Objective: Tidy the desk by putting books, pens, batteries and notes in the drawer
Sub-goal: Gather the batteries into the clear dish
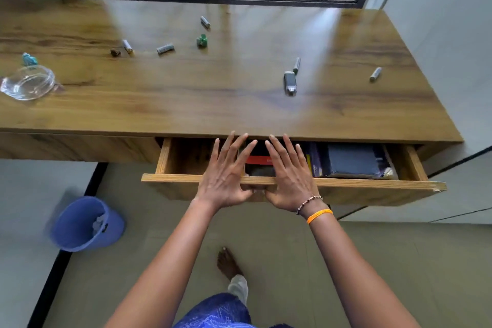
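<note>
both hands hover over the open wooden drawer (292,181) under the front edge of the long wood-grain worktop (186,104). the left hand (226,176) and right hand (288,178) are spread flat with straight fingers, thumbs tucked near the drawer's front rail, gripping nothing. they seem to be pressing or releasing a dark book with a red band (259,160) lying in the drawer's middle. to its right sit a stack of dark blue and grey books (351,161), already stowed.

the batteries are all out on the worktop: grey cylindrical batteries (165,49) scattered toward the window, one more far right (375,74), plus a small rectangular grey battery-like block (289,83) beside a slim one.

risks from here, as i judge it: the round cells can roll off the worktop if nudged during a grab, especially the one nearest the right edge. the projecting drawer could be bumped by the body, or pinch the fingers if shut while the thumbs sit on its rail. the clear glass bowl (28,82) at far left could be knocked.
</note>
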